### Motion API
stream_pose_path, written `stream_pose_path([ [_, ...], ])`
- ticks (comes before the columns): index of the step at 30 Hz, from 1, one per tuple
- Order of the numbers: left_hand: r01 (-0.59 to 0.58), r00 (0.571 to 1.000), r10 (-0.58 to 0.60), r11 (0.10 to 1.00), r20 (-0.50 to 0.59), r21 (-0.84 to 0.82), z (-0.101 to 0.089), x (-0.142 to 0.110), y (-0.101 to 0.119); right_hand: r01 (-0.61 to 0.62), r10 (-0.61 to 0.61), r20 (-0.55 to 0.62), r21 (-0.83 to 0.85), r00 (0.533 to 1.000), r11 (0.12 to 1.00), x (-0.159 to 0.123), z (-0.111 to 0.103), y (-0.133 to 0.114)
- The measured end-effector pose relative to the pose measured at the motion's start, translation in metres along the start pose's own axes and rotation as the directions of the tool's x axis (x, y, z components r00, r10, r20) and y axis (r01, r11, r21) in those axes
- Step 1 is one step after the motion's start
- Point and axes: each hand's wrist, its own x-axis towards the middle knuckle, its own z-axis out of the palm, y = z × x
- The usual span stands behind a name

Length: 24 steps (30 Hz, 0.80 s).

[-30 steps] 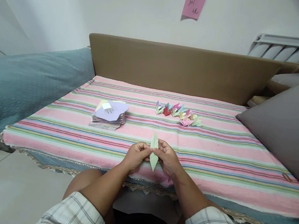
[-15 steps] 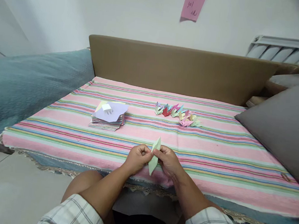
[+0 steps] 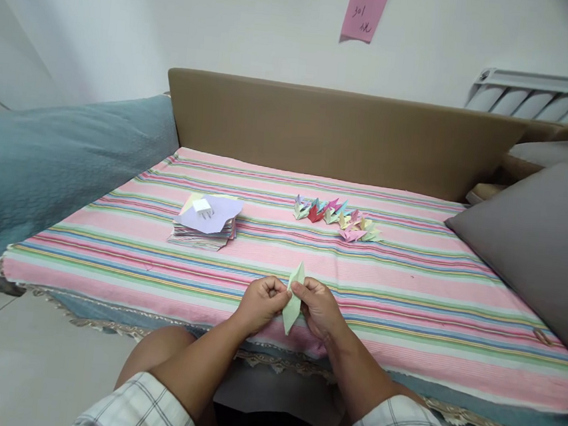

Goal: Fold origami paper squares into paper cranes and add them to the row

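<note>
A pale green sheet of origami paper (image 3: pixel 291 314), folded into a narrow diamond, is pinched between my two hands above the front of the striped cloth. My left hand (image 3: pixel 262 303) grips its left edge between thumb and fingers. From the other side, my right hand (image 3: pixel 321 307) holds it with the thumb pressed on the front face and the fingers behind, partly hidden. Beyond my hands lies a group of small folded paper cranes (image 3: pixel 317 213) in red, pink, green, yellow and blue.
On the left is a stack of coloured paper (image 3: pixel 201 237), with a lilac sheet and a white plug adapter (image 3: pixel 202 208) on top. A striped cloth (image 3: pixel 259 257) covers the seat. A grey cushion (image 3: pixel 537 244) leans at right; a brown backrest (image 3: pixel 342 135) stands behind.
Almost nothing differs. The camera view has shifted very slightly, and both hands keep the same pinch on the green paper.
</note>
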Motion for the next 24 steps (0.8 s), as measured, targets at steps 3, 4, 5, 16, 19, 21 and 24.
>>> stream_pose_path([
  [3,0.003,1.000,-0.003,1.000,0.008,-0.005,-0.0005,0.0005,0.0003,0.007,-0.007,-0.012,0.016,1.000,1.000,0.0010,-0.0001,0.0012],
  [4,0.004,1.000,-0.003,1.000,0.014,-0.012,-0.0008,0.0008,0.0004,0.006,-0.006,-0.007,0.020,1.000,1.000,0.0011,-0.0003,0.0013],
  [5,0.004,1.000,-0.004,1.000,0.020,-0.021,-0.0012,0.0011,0.0005,0.001,-0.001,0.003,0.026,1.000,1.000,0.0011,-0.0004,0.0011],
  [16,-0.046,0.999,0.045,0.996,0.022,0.076,-0.0002,0.0018,-0.0031,0.042,-0.041,-0.028,0.035,0.999,0.999,0.0034,-0.0026,0.0022],
  [19,-0.059,0.998,0.058,0.993,0.017,0.100,0.0014,0.0016,-0.0029,0.073,-0.071,-0.052,0.030,0.996,0.997,0.0031,-0.0022,0.0044],
  [21,-0.031,0.997,0.027,0.998,0.075,0.062,0.0020,0.0013,-0.0032,0.069,-0.068,-0.019,0.025,0.997,0.997,0.0018,-0.0016,0.0048],
  [24,0.019,0.983,-0.017,1.000,0.182,-0.007,0.0020,0.0013,-0.0054,0.043,-0.044,0.024,0.035,0.999,0.998,-0.0004,-0.0005,0.0043],
])
